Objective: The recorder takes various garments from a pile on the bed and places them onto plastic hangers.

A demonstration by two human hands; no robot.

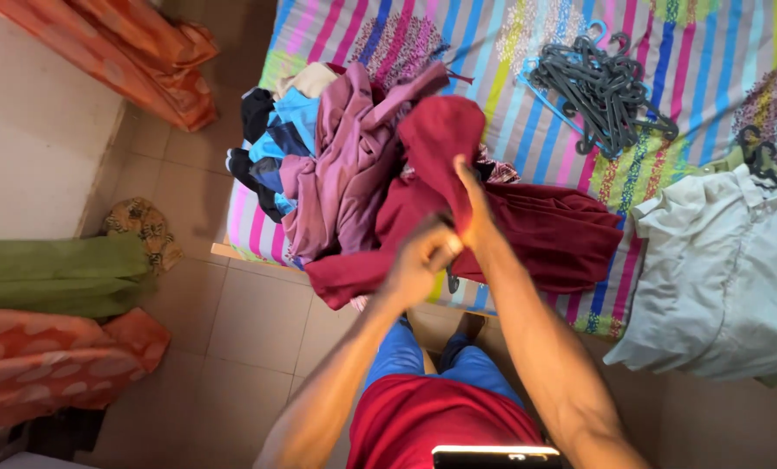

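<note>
Looking down, I am gripping a dark red garment (527, 230) on the bed (536, 52): my left hand (419, 260) is closing its fingers on the cloth, my right hand (468, 204) is pinching it higher. It may be snagging the clothes pile (336, 165). Grey hangers (605, 87) and a pale shirt (727, 269) are lying beside; tiled floor (250, 330) below.

left of hands: clothes pile (336, 165) heaped high on bed (527, 87), blocks that side
under hands: dark red garment (527, 234) spread over bed edge
far right: grey hangers (605, 91) in tangled heap, pale shirt (727, 269) beside
open room: striped sheet between pile and hangers
below: bare tiled floor (232, 347), free
</note>
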